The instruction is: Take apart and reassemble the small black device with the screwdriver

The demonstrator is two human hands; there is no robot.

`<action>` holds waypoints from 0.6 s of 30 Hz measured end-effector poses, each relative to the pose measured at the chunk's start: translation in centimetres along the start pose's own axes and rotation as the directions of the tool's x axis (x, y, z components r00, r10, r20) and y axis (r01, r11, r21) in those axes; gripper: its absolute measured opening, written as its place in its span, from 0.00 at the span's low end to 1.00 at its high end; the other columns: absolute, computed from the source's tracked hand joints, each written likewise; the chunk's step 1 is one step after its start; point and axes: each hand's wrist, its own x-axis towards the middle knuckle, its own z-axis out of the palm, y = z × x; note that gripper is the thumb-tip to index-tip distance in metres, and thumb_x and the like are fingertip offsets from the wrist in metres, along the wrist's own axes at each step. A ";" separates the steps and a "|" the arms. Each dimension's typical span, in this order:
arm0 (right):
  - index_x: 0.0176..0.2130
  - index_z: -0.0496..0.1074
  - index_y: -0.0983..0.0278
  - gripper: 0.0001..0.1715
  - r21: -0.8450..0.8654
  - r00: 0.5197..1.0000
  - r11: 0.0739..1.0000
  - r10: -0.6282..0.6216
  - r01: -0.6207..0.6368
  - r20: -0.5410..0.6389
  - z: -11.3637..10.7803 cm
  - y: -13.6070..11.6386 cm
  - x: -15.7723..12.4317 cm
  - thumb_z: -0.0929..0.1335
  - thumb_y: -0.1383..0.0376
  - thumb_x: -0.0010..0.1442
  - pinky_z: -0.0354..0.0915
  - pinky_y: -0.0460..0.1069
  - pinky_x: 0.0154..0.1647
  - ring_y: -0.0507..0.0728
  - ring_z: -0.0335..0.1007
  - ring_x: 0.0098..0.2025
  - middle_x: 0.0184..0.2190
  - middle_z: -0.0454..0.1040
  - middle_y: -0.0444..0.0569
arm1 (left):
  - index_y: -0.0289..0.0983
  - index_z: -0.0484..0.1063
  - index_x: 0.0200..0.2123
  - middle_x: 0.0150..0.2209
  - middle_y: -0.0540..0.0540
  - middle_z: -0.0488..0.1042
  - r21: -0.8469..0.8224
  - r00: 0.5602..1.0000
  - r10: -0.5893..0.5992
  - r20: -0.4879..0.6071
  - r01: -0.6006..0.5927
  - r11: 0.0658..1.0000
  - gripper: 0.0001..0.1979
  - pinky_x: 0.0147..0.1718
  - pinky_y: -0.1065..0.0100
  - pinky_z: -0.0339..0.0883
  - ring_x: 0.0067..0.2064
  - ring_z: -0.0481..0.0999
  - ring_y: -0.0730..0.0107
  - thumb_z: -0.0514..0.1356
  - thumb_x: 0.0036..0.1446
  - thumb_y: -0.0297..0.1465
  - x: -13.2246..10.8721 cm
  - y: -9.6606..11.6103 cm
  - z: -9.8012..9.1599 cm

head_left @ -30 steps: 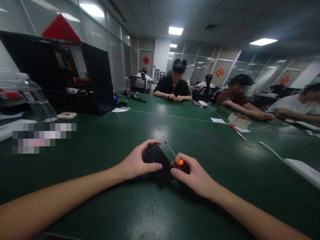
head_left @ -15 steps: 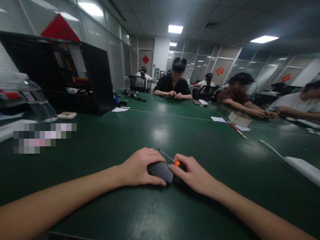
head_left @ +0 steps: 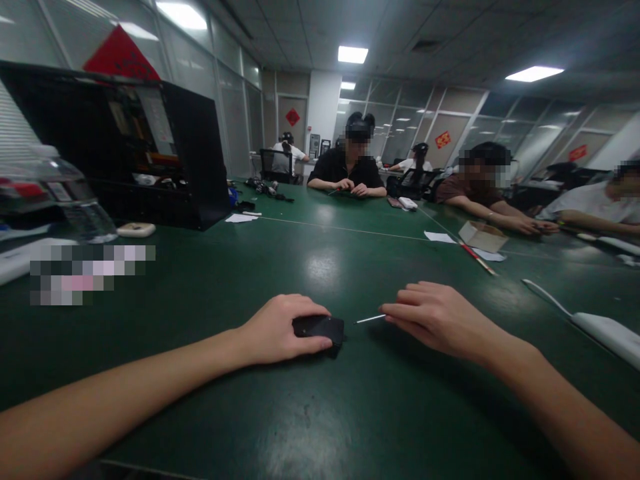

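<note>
My left hand (head_left: 285, 330) is closed around a dark computer mouse (head_left: 320, 328) on the green table. Its fingers lie along the far side and the thumb along the near side. The mouse's right end sticks out and looks dark and boxy. To the right, my right hand (head_left: 435, 317) grips a screwdriver (head_left: 370, 319). Only the thin metal shaft shows, pointing left with its tip a little short of the mouse, apart from it. The handle is hidden within the fingers.
An open black computer case (head_left: 195, 160) stands at the left behind a plastic bottle (head_left: 80, 193). A small box (head_left: 483, 237), a red pencil-like stick (head_left: 477, 259) and a white device (head_left: 607, 337) lie to the right. Several people sit around the table (head_left: 300, 413).
My right hand has drawn away from the mouse to the right, and the screwdriver shaft now points left. The mouse's grey upper face now appears darker and flatter. My left hand stays in place.
</note>
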 end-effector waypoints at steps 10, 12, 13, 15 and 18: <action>0.40 0.74 0.62 0.16 -0.018 1.000 0.999 -0.028 0.028 0.006 0.5 -1.2 0.5 0.59 0.63 0.71 0.54 0.50 0.33 0.54 0.62 0.30 0.28 0.71 0.47 | 0.37 0.76 0.46 0.42 0.45 0.78 0.034 0.999 0.011 -0.041 -0.009 0.999 0.20 0.42 0.64 0.66 0.42 0.75 0.63 0.63 0.56 0.44 0.0 -0.2 0.5; 0.40 0.74 0.63 0.16 -0.009 0.999 0.999 -0.034 0.034 0.003 0.6 -1.1 0.4 0.59 0.63 0.71 0.54 0.50 0.33 0.54 0.62 0.30 0.28 0.71 0.47 | 0.37 0.76 0.46 0.42 0.45 0.78 0.039 0.999 0.019 -0.049 -0.017 0.999 0.20 0.42 0.64 0.66 0.42 0.75 0.63 0.63 0.56 0.44 -0.1 -0.3 0.6; 0.40 0.74 0.63 0.16 -0.008 0.999 0.999 -0.039 0.039 -0.001 0.6 -1.1 0.4 0.59 0.63 0.71 0.54 0.50 0.32 0.54 0.62 0.30 0.28 0.71 0.47 | 0.38 0.76 0.46 0.42 0.45 0.78 0.039 0.998 0.019 -0.053 -0.017 0.999 0.19 0.42 0.64 0.66 0.42 0.75 0.63 0.63 0.56 0.44 -0.1 -0.3 0.7; 0.40 0.74 0.63 0.15 -0.013 0.999 0.999 -0.049 0.049 -0.023 0.7 -1.2 0.5 0.60 0.64 0.70 0.54 0.50 0.32 0.54 0.62 0.30 0.28 0.71 0.47 | 0.38 0.76 0.46 0.42 0.46 0.78 0.040 0.998 0.016 -0.063 -0.013 0.999 0.19 0.42 0.64 0.66 0.42 0.75 0.63 0.63 0.56 0.43 -0.1 -0.3 0.9; 0.39 0.74 0.63 0.15 -0.036 0.996 0.998 -0.062 0.059 -0.063 0.7 -1.6 0.7 0.60 0.64 0.70 0.53 0.50 0.31 0.54 0.61 0.29 0.27 0.70 0.47 | 0.38 0.76 0.45 0.42 0.46 0.79 0.049 0.997 0.007 -0.078 -0.003 0.999 0.18 0.42 0.64 0.66 0.42 0.75 0.63 0.63 0.56 0.44 -0.1 -0.4 1.1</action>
